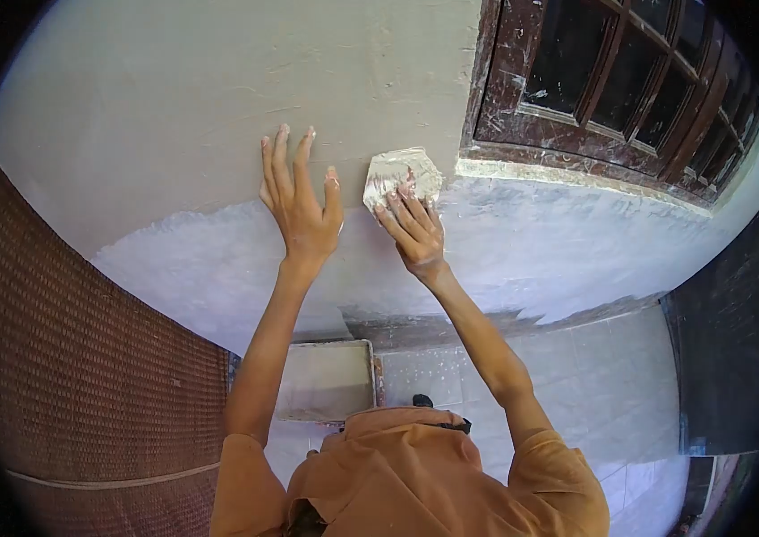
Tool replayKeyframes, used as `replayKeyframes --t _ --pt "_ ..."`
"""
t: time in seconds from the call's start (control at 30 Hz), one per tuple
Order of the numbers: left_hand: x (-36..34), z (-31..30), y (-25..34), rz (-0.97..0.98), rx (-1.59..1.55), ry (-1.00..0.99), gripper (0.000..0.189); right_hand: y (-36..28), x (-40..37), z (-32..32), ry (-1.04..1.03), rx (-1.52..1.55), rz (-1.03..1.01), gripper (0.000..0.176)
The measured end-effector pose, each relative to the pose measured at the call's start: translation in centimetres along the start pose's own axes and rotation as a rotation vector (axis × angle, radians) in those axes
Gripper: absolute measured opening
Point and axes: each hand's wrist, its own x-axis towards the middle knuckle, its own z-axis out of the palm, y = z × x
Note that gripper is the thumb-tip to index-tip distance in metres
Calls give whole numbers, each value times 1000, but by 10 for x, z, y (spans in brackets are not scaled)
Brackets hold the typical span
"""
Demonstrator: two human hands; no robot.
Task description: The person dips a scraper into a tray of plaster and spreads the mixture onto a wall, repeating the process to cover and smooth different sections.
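My right hand (415, 234) holds a flat, roughly six-sided plate (384, 175) coated in thick pale putty, its fingers laid over the lower part. The plate is up against the wall (379, 72), just left of the window's lower corner. To the left, my left hand (303, 210) is open, fingers spread and pointing up, with whitish smears on the fingertips. Around both hands runs the border between the smooth beige coat above and the paler, bluish-white wall surface (218, 255) below.
A brown wooden window frame (567, 143) spattered with white is at upper right. Woven brown matting (93, 358) covers the left side. Below stands a rectangular tray (370, 376) with pale contents on the tiled floor (594, 376). A dark panel (733, 340) stands at right.
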Motion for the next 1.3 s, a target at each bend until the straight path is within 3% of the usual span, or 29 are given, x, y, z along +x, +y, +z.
replayKeyframes --t 0.4,0.57,0.63,0.67,0.73,0.87,0.93,1.0,1.03,1.13,1.17,1.2,1.27,1.3 --pt "-38 12 -10 -132 -47 30 54 -7 -77 12 -294 35 133 41" --pt "-42 16 -13 -129 -68 79 54 -33 -37 -48 -54 145 81 43" --pt "-44 15 -11 -125 -52 71 55 -42 -17 -57 198 227 522 35" --pt "-44 15 -10 -109 -35 74 55 -41 -2 -58 191 223 532 35" --pt "-46 16 -10 -99 -33 60 55 -33 25 -51 316 415 782 30" --pt "-50 21 -10 -80 3 26 57 -11 37 -31 326 487 779 31" --pt "-50 20 -9 -79 6 15 57 6 31 -42 397 254 779 37" --pt "-53 16 -12 -80 15 3 58 10 35 -64 631 431 958 35" --pt "-53 16 -14 -81 22 10 59 11 37 -68 722 449 890 34" --pt "-50 18 -15 -77 35 23 60 -12 51 -59 556 546 888 29" --pt "-48 19 -15 -67 39 32 60 -9 43 -38 493 485 698 29" --pt "-47 22 -15 -63 37 29 60 -23 49 -33 390 496 790 29" --pt "-46 24 -14 -47 15 66 58 -16 48 -28 341 301 733 29" --pt "-47 22 -14 -52 15 67 58 -4 44 -30 450 302 739 29"
